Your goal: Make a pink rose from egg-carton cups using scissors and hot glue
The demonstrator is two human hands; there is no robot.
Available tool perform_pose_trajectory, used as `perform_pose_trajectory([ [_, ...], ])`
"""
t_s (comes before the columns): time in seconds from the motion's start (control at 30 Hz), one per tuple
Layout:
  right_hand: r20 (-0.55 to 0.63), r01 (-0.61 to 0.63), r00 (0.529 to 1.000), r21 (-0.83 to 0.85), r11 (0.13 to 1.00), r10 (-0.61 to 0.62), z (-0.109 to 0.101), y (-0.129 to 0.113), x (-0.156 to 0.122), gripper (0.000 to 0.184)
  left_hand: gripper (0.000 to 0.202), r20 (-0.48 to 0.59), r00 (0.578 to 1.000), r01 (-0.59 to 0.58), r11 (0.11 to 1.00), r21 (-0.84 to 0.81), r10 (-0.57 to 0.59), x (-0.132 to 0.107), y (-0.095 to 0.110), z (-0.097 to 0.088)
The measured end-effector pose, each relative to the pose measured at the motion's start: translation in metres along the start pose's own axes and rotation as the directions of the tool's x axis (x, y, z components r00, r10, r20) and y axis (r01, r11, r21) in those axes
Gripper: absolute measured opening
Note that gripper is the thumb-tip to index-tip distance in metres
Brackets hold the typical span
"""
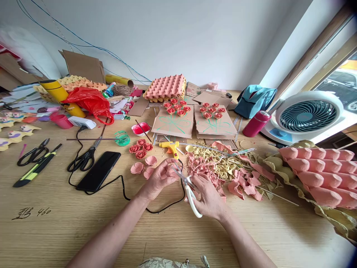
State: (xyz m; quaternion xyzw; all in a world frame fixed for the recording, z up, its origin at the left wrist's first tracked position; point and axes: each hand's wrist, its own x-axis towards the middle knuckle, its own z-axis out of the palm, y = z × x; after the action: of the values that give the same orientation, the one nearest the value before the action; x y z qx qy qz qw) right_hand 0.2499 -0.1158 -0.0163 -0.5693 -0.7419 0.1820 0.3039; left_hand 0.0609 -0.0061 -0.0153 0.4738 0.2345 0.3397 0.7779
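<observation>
Head view | we saw the left hand (160, 179) pinching a pink carton piece (171, 171) above the table (69, 219), seemingly steadying it at the blades | right hand (208, 197) wrapped white-handled scissors (190, 200) | pink cups (137, 168) sat nearby, we judged for easy reach

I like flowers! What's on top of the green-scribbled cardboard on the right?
Red flowers and green lines are on that cardboard. What the flowers cover can't be seen.

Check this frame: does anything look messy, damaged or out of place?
The torn pink and yellow egg-tray scraps look untidy, strewn loosely beyond the right hand, whereas the red roses sit in tidy groups.
</observation>
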Motion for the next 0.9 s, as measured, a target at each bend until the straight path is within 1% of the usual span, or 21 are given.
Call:
perform_pose_trajectory([
  [0.13, -0.009, 0.019, 1.0, -0.015, 1.0, -0.019, 0.0027, 0.0007, -0.001, 0.027, 0.051, 0.001, 1.0, -0.005, 1.0, 0.002, 0.005, -0.002, -0.0019, 0.0023],
  [0.3, -0.054, 0.049, 0.997, -0.026, 0.998, -0.051, 0.0063, 0.0033, -0.0023, 0.025, 0.047, 0.032, 0.999, -0.008, 1.0, -0.008, 0.009, -0.0035, -0.0035, 0.0063],
  [0.57, -0.058, 0.065, 0.996, 0.025, 0.998, -0.063, 0.007, 0.0027, -0.0023, 0.028, 0.046, 0.045, 0.999, -0.01, 1.0, -0.015, 0.011, -0.0037, -0.0027, 0.0055],
  [0.73, -0.055, 0.058, 0.997, 0.024, 0.998, -0.057, 0.0042, 0.0011, -0.0021, 0.03, 0.049, 0.062, 0.998, -0.02, 0.999, -0.04, 0.023, -0.0034, -0.0012, 0.0051],
  [0.9, -0.049, 0.052, 0.998, 0.016, 0.999, -0.051, 0.0033, 0.001, -0.0026, 0.031, 0.054, 0.077, 0.997, -0.005, 0.997, -0.078, 0.01, -0.0032, 0.0011, 0.0047],
])
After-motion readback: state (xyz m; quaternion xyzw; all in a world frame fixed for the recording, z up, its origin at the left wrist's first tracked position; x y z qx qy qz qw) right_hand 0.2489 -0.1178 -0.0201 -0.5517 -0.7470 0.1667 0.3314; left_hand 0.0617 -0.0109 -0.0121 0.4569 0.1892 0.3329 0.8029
